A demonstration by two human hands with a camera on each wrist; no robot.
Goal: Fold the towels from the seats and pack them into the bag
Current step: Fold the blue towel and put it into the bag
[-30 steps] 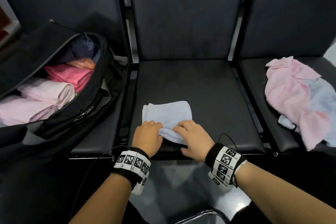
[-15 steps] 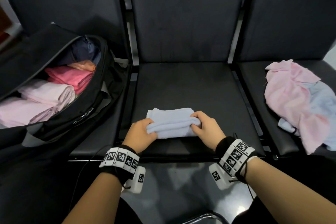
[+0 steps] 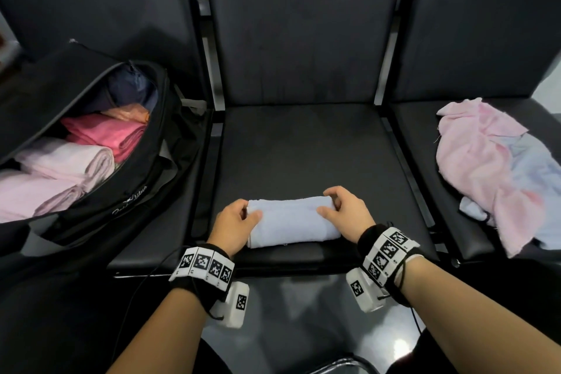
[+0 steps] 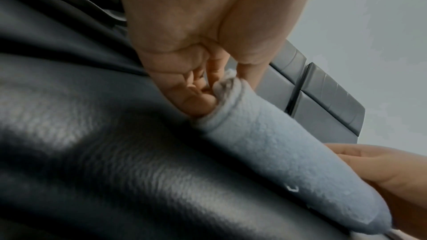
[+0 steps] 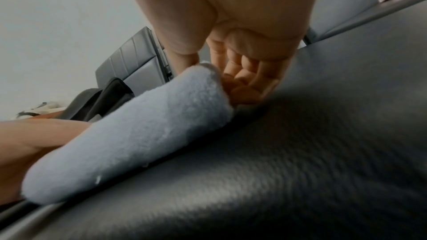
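A pale blue towel (image 3: 291, 222), folded into a thick roll, lay crosswise near the front edge of the middle seat (image 3: 303, 149). The left hand (image 3: 233, 226) was at the roll's left end, thumb on top of the cloth and fingers curled around the end; in the left wrist view the fingertips (image 4: 196, 101) pressed into the layered end of the towel (image 4: 277, 152). The right hand (image 3: 344, 211) held the opposite end in the same way, thumb resting on top and the other fingers arched over the far edge; the right wrist view showed its curled fingers (image 5: 249, 83) touching the end of the towel (image 5: 143, 134). Both grips were thus closed loosely on the towel, one at each end, with the roll resting on the seat cushion between them.

On the seat to the left stood an open black bag (image 3: 127, 191), already holding folded towels: two pale pink ones (image 3: 60, 167) nearest, then a deeper pink one (image 3: 109, 133), an orange one (image 3: 130, 111) and something dark blue (image 3: 130, 85) at the far end. On the seat to the right lay a loose heap of unfolded towels (image 3: 498, 170), pink over pale blue, well apart from the hands.
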